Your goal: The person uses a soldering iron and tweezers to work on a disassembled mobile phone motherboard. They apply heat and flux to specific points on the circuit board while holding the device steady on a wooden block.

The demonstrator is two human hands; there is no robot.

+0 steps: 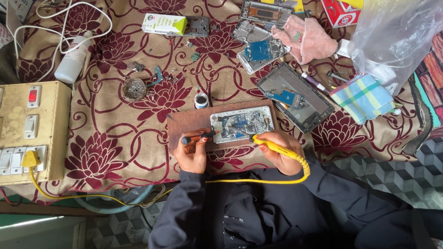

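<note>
Nearest to my view was the dark jacket (251, 218) of the person, and a yellow coiled cable (269, 178) ran across it up to the right hand (283, 154). This hand was closed around a yellow soldering iron (268, 144), held like a pen, and its tip pointed down to the lower edge of the opened phone (242, 124). The left hand (192, 154) was also closed, holding a thin tool with an orange and black handle (198, 137), maybe a screwdriver, with its tip at the left end of the phone. The phone lay flat on a small brown wooden board (189, 123), which I judged kept the heat away from the flowered maroon cloth (110, 129) covering the tabletop, and gave a firm base. Both wrists rested at the near edge, probably for a steady grip. Just behind the board stood a small round pot (201, 100). Other opened phone frames (294, 97) and a pink glove (307, 38) lay further right. At the left, a yellowed switch board (14, 132) carried the yellow plug (30, 159).
</note>
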